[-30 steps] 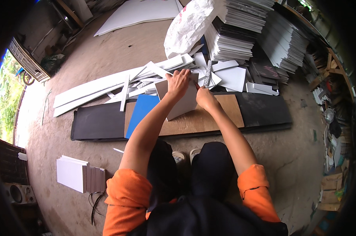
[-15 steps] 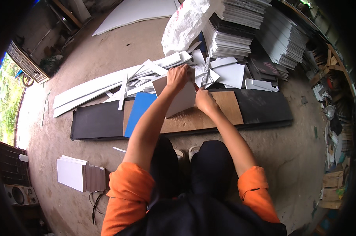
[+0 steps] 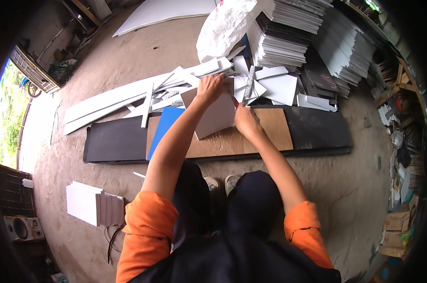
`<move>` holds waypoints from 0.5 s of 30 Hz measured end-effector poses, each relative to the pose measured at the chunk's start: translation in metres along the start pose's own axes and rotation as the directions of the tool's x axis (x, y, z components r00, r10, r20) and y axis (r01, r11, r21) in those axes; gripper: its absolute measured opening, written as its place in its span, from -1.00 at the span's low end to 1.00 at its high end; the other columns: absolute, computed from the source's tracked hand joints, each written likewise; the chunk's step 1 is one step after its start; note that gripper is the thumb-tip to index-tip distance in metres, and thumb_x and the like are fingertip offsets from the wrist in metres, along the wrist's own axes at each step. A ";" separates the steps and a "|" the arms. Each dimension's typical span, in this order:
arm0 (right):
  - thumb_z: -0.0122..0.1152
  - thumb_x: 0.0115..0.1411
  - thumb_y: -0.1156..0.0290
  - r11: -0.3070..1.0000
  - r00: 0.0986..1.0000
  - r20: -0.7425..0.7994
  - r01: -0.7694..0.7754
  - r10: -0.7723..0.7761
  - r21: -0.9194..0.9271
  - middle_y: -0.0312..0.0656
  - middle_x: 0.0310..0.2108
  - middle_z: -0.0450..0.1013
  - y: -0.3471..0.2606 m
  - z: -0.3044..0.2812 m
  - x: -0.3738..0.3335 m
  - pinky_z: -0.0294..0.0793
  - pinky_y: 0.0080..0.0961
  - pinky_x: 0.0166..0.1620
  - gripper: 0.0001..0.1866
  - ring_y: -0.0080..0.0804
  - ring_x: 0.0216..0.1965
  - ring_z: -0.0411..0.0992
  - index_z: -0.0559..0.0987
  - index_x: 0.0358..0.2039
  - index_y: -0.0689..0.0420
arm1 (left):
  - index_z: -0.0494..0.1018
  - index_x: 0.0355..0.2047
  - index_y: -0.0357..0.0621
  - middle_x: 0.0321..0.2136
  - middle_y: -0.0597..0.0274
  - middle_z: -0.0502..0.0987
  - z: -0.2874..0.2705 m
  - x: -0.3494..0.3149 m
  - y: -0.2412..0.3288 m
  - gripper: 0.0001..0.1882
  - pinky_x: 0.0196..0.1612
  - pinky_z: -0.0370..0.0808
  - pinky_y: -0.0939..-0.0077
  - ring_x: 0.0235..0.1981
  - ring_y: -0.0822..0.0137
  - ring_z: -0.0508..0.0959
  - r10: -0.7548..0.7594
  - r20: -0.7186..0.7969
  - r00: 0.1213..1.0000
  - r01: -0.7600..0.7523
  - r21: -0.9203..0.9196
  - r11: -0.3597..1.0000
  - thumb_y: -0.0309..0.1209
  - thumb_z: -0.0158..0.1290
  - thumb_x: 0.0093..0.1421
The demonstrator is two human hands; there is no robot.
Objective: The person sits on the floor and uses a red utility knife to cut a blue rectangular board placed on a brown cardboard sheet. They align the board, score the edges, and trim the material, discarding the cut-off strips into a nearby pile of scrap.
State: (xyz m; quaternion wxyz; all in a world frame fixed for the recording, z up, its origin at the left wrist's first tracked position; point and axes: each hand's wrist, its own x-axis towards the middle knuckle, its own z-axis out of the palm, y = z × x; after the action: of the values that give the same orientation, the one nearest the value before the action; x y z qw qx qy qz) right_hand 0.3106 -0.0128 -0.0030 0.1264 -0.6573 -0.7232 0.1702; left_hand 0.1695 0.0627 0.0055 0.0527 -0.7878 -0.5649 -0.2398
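Note:
A white rectangular panel (image 3: 217, 118) stands tilted on a brown wooden board (image 3: 269, 129). My left hand (image 3: 210, 87) is closed over its upper edge. At the panel's right edge, my right hand (image 3: 246, 119) is closed around a slim tool with a red handle (image 3: 235, 102); its working end is too small to make out. A blue sheet (image 3: 164, 123) lies on the board's left part, partly behind my left forearm. Beneath the board runs a long black slab (image 3: 113, 141).
White strips and offcuts (image 3: 114, 104) lie beyond the slab, beside a white sack (image 3: 225, 33). Stacks of white sheets (image 3: 279, 45) rise at the far right. A small pile of cut panels (image 3: 84, 203) stands on the floor at left. Scrap (image 3: 402, 165) lines the right wall.
The view has shifted slightly. My hands keep nearly the same hold on the panel and the red-handled tool; the panel leans a little differently.

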 end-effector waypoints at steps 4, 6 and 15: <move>-0.19 0.07 0.52 0.997 0.995 -0.079 0.048 -0.054 -0.067 0.12 -0.51 0.45 -0.002 0.001 -0.008 0.50 -0.26 -0.39 -0.77 -0.02 -0.41 0.48 0.34 -0.30 0.39 | 0.40 -0.33 -0.05 -0.61 0.07 0.48 0.007 0.000 -0.005 -0.67 -0.49 0.42 0.26 -0.52 0.10 0.51 -0.029 -0.065 0.997 0.028 -0.008 1.000 -0.13 0.05 -0.03; -0.19 0.07 0.52 0.995 0.996 -0.076 0.034 -0.041 -0.092 0.12 -0.52 0.45 -0.005 0.000 -0.008 0.51 -0.27 -0.40 -0.79 -0.03 -0.42 0.48 0.34 -0.31 0.38 | 0.39 -0.32 -0.03 -0.63 0.07 0.47 0.008 0.000 -0.004 -0.68 -0.50 0.41 0.26 -0.54 0.10 0.51 -0.054 -0.058 0.997 0.054 -0.009 0.999 -0.12 0.04 -0.02; -0.17 0.06 0.54 0.997 0.997 -0.056 0.057 -0.060 -0.045 0.15 -0.52 0.44 -0.012 -0.006 -0.006 0.50 -0.25 -0.38 -0.83 0.00 -0.42 0.47 0.32 -0.36 0.37 | 0.35 -0.22 0.09 -0.47 0.09 0.47 0.001 0.005 -0.006 -0.67 -0.46 0.43 0.22 -0.48 0.10 0.52 -0.096 0.028 0.995 0.098 -0.049 0.994 -0.39 0.01 -0.08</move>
State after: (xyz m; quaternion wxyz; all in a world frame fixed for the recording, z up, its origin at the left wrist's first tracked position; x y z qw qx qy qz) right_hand 0.3028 -0.0195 0.0078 0.1376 -0.6431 -0.7418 0.1316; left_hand 0.1651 0.0691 0.0057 0.0140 -0.7635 -0.5969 -0.2463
